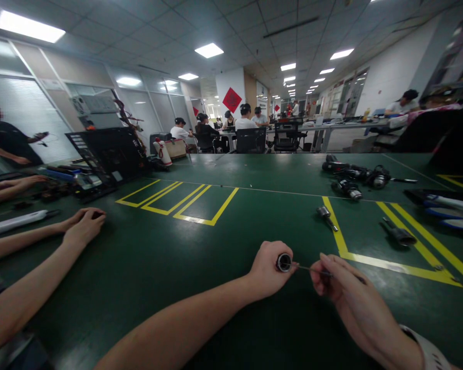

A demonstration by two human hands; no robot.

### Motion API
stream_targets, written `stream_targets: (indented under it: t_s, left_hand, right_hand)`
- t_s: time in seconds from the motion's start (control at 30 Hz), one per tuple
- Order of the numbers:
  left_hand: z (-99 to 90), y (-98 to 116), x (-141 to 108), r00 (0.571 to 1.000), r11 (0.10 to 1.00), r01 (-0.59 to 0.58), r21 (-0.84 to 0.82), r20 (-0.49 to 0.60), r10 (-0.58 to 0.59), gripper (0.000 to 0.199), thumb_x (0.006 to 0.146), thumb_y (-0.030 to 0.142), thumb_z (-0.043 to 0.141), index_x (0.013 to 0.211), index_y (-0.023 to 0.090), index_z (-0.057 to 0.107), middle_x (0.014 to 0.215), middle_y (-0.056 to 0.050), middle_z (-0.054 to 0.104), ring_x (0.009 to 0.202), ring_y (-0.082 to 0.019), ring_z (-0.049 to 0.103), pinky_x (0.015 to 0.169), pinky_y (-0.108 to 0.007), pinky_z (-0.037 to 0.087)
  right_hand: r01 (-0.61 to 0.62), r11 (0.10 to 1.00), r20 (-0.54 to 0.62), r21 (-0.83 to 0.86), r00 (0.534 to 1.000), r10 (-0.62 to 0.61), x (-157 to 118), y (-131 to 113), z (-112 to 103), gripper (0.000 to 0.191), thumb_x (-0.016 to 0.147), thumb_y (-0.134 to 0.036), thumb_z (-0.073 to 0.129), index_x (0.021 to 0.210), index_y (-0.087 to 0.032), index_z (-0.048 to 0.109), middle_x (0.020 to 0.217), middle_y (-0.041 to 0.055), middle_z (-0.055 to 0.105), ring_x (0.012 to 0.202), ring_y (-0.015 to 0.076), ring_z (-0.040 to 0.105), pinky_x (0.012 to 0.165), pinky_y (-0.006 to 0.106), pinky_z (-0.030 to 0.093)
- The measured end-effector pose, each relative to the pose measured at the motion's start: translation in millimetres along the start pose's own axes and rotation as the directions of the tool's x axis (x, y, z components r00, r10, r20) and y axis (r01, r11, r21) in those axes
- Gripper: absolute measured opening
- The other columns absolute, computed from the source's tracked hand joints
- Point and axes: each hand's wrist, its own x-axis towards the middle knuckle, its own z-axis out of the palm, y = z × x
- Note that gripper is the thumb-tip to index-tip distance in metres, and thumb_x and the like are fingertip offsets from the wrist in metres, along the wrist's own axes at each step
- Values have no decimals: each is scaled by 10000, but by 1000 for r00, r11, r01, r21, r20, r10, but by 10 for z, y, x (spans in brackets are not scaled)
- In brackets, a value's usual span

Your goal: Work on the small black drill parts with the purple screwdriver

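My left hand [270, 267] is wrapped round a dark cylindrical part [283, 262], whose round open end with a pale rim faces me. In my right hand [345, 288], a thin metal rod-like tool [304, 267] is pinched between thumb and fingers. Its tip reaches the open end of the cylinder; whether it goes inside I cannot tell. Beyond my right hand lie a small motor-like metal piece [326, 218] and a dark hollow shell [399, 234]. Two tiny pieces, perhaps screws [440, 267], rest on the yellow tape [389, 264].
Several black handheld devices [349, 174] lie at the back right of the green table [200, 257]. Blue-and-white handles [453, 210] sit at the right edge. At left, another person's hands [83, 226] work near a white tool [19, 222] and a black open case [108, 154].
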Motion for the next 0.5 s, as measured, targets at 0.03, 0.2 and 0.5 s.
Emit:
stream_targets:
  t_s: [0.03,0.2,0.5]
  left_hand:
    - [-2,2,0,1000,1000,3,2,7,-3,113,735,251,642,728,170,563,751,2,625,684,-133,542,756,-300,395]
    - [-22,24,2,999,1000,5,23,36,-6,96,724,216,646,732,172,561,749,5,622,696,-136,550,763,-304,389]
    - [-15,9,-2,1000,1000,-11,-25,1,11,142,742,261,642,710,168,540,722,18,593,674,-125,537,765,-299,383]
  right_hand:
    - [27,998,6,-58,1000,-26,-4,3,-5,296,757,-476,624,635,-207,633,655,11,577,646,173,492,576,293,410]
    - [114,956,59,-269,993,-102,-17,-12,-17,345,808,-490,556,621,-207,624,638,5,558,656,170,489,600,296,386]
    - [-62,997,-3,50,998,62,10,-20,-7,257,754,-432,646,644,-200,641,646,3,585,617,154,492,547,279,421]
